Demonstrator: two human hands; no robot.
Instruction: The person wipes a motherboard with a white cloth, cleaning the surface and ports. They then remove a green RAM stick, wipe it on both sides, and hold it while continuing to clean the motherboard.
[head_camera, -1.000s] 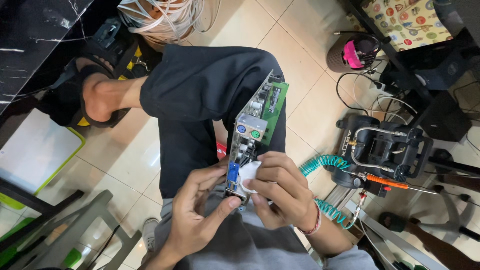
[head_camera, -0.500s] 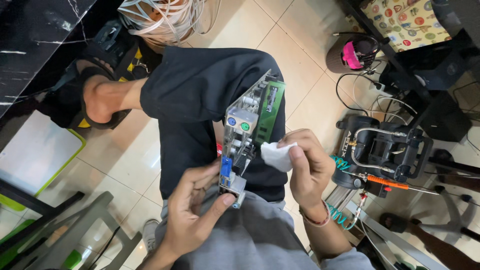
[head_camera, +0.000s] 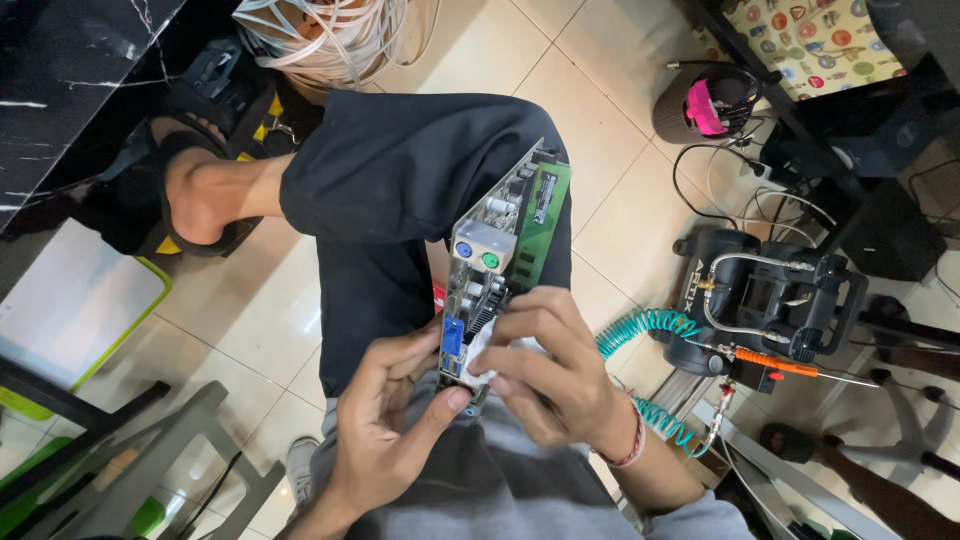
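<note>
Below me a tiled floor (head_camera: 600, 90), compressor (head_camera: 770, 295) and hose (head_camera: 640, 325) right; my left hand (head_camera: 390, 430) grips the board (head_camera: 500, 270) over my lap, right hand (head_camera: 550, 380) clenches a cloth (head_camera: 480, 350) against it

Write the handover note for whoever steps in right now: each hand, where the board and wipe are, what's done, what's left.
Left hand: grips the lower end of the green circuit board, thumb by the blue port.
Right hand: presses a white wipe against the board's port edge, fingers curled over it.
Board: stands on edge on the lap, over the crossed leg in dark trousers.
Done: wipe is on the lower ports.
Left: upper ports and the green face show no wipe contact; how clean they are cannot be judged.
Nearby: black air compressor with teal coiled hose on the floor.
</note>
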